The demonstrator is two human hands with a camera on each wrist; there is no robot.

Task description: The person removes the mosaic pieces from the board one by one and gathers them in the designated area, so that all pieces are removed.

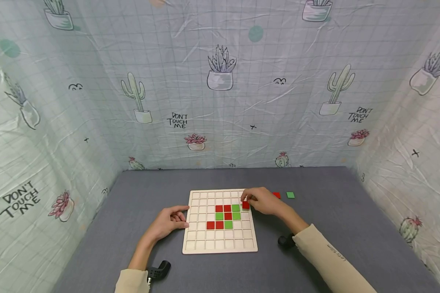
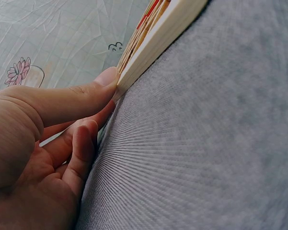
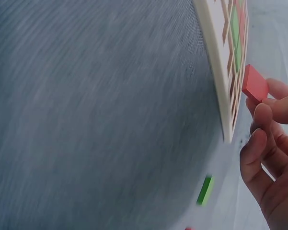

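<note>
A pale wooden grid board [image 1: 201,245] lies on the grey table, with several red and green square tiles in its middle cells. My left hand [image 1: 168,221] is at the board's left edge, where the thumb and index fingertips touch its side; in the left wrist view the thumb [image 2: 81,100] rests against the wooden rim and the other fingers bend loosely. Over the board's upper right part, my right hand [image 1: 265,201] pinches a red square tile [image 3: 255,85] between thumb and fingers. The tile is tilted and held above the grid.
Right of the board, beyond my right hand, lie a loose red tile [image 1: 276,195] and a green tile [image 1: 290,195]. A patterned curtain [image 1: 220,114] with cactus drawings surrounds the table at the back and sides. Black devices [image 1: 159,270] sit at both wrists.
</note>
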